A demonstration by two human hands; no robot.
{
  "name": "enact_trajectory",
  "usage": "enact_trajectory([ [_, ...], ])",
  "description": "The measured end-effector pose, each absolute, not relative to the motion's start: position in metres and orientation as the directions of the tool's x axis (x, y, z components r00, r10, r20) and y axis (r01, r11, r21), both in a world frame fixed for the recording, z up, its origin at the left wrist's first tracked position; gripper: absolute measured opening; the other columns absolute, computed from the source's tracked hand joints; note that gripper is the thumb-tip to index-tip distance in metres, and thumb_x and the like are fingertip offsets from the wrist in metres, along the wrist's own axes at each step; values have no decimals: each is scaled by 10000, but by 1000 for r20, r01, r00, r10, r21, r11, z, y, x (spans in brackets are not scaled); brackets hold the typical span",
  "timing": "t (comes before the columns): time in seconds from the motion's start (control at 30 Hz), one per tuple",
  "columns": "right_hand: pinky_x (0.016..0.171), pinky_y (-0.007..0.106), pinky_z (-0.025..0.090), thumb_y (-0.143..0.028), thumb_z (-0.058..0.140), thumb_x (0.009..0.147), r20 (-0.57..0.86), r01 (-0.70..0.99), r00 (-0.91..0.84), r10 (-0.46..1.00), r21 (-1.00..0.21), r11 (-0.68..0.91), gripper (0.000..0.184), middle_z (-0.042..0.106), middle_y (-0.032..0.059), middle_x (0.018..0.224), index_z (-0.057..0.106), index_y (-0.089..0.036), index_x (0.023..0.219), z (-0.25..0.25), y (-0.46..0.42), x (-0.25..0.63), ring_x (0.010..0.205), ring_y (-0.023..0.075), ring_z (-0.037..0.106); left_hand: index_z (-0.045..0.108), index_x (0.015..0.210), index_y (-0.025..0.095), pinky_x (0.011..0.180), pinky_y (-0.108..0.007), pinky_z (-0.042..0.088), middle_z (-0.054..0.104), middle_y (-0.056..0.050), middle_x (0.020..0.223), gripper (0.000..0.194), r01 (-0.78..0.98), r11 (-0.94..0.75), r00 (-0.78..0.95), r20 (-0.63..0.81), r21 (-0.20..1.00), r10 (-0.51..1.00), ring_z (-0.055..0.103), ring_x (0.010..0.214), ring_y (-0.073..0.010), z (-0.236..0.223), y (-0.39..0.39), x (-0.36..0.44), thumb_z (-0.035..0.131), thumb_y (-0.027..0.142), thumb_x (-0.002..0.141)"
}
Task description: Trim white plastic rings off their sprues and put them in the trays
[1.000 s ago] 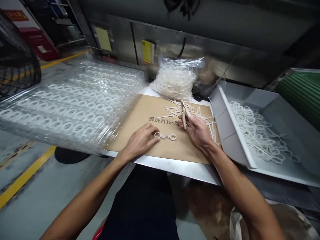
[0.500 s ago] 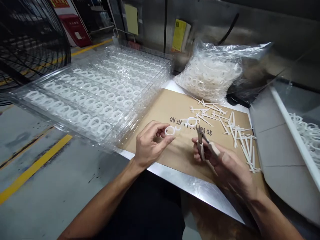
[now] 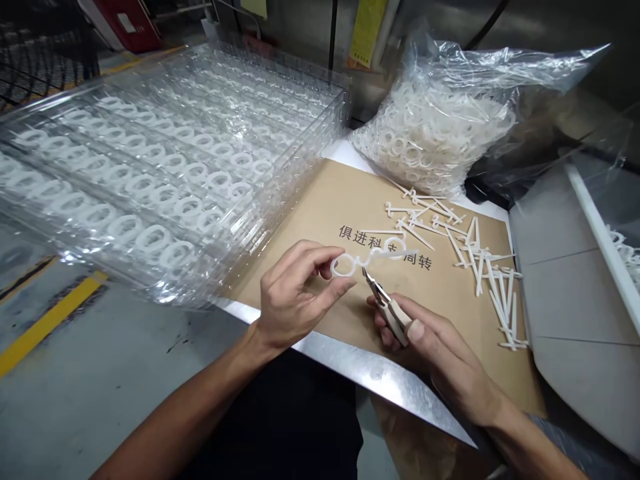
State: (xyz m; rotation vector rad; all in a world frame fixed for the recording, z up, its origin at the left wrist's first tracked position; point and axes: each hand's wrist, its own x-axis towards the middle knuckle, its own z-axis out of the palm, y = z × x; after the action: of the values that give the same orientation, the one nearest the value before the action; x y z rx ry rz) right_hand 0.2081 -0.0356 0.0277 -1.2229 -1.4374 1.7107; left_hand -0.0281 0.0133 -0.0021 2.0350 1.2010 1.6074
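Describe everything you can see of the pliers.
The pliers are small, with slim, pointed, metal-looking jaws and pale, off-white handles that look plastic-covered. The right hand grips the handles, partly covering them. They are tilted, tips pointing away from the person and toward the left, above the brown cardboard. The tips are close to the middle of a white ringed piece; whether they touch it cannot be told.

Both bare forearms angle inward from where I stand, hands near each other, not touching. The left hand pinches with thumb and forefinger; the right hand is curled in a grip
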Motion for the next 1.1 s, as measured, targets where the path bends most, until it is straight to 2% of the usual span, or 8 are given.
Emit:
enact_trajectory([
  [0.27, 701, 388, 492, -602, 513, 1018, -283, 102, -403, 870, -959, -265, 401, 646, 116, 1058, 696, -249, 1071, 29, -38, 203, 817, 245, 581, 717, 1133, 188, 678, -237, 575, 721, -39, 937, 263, 436, -622, 40, 676, 651, 735, 642, 754, -107, -2, 12, -28, 797, 281, 900],
  [0.53, 744, 359, 443, -573, 460, 1058, -254, 133, -423, 870, -967, -218, 405, 621, 84, 1031, 638, -209, 1053, 31, -37, 201, 821, 210, 524, 717, 1148, 153, 679, -232, 575, 726, -51, 937, 304, 412, -679, 88, 715, 608, 694, 650, 768, -108, -2, 13, -28, 817, 260, 882],
  [0.73, 717, 342, 410, -559, 446, 1073, -262, 110, -421, 868, -965, -238, 396, 617, 69, 1029, 605, -205, 994, 28, -37, 201, 803, 188, 515, 719, 1144, 118, 700, -227, 574, 721, -61, 932, 321, 412, -685, 109, 713, 601, 692, 647, 782, -107, -2, 13, -28, 829, 238, 868],
  [1.1, 674, 324, 395, -538, 446, 1083, -268, 122, -410, 872, -963, -239, 384, 595, 53, 985, 606, -199, 996, 27, -36, 199, 772, 164, 503, 721, 1141, 132, 700, -221, 580, 719, -47, 918, 309, 433, -685, 124, 713, 587, 690, 643, 770, -106, -1, 13, -28, 821, 253, 875],
])
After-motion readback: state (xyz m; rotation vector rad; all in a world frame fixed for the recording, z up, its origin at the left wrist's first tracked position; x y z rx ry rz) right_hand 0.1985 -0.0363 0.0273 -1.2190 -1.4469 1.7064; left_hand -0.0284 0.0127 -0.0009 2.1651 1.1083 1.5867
